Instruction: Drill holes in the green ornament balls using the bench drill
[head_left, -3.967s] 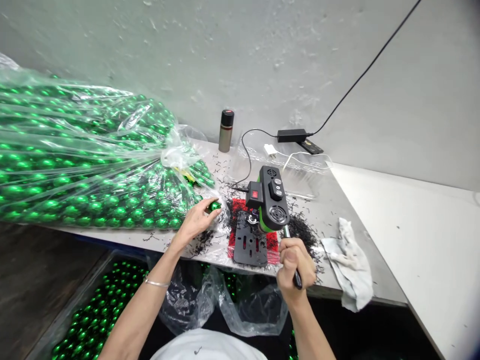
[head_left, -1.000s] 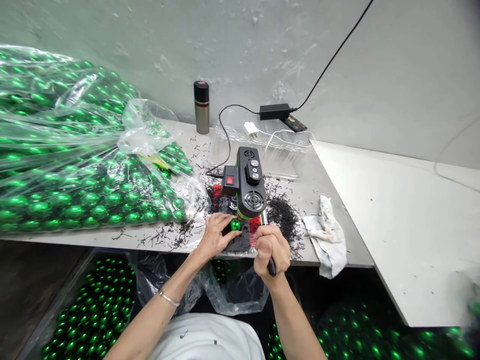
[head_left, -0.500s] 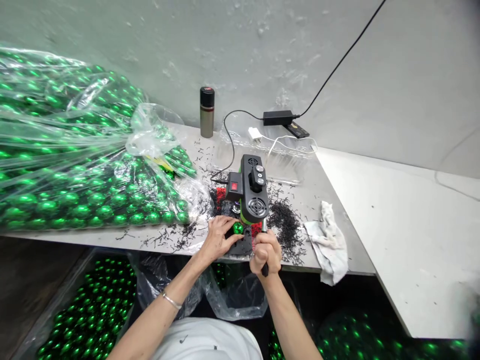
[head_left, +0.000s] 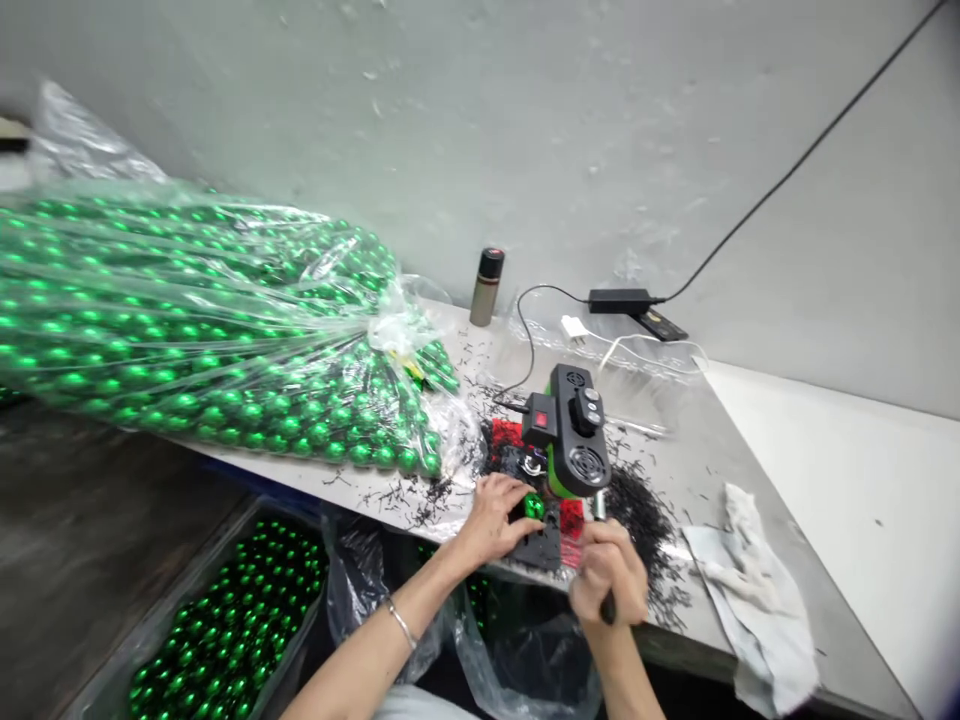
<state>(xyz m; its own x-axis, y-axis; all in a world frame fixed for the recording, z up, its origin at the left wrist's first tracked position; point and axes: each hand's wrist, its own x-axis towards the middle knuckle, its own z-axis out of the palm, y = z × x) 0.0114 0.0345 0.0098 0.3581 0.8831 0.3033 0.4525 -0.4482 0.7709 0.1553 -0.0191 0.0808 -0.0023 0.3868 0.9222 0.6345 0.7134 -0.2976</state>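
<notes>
A small bench drill press, black with green trim and a red switch, stands near the table's front edge. Under its head sits a shiny green ball. My left hand pinches this ball from the left between thumb and fingers, over the machine's dark base. On the other side, my right hand is wrapped round the lever handle, whose black end sticks out below the fist. The drill's tip is hidden by the head.
A big clear bag of green balls lies at left. Black shavings are heaped beside the press. A spray can, power adapter, clear plastic tray and white cloth surround it. Below stands a bin of green balls.
My view has swung left and tilted, so everything sits further right and lower. Both hands keep their holds on the ball and the lever handle.
</notes>
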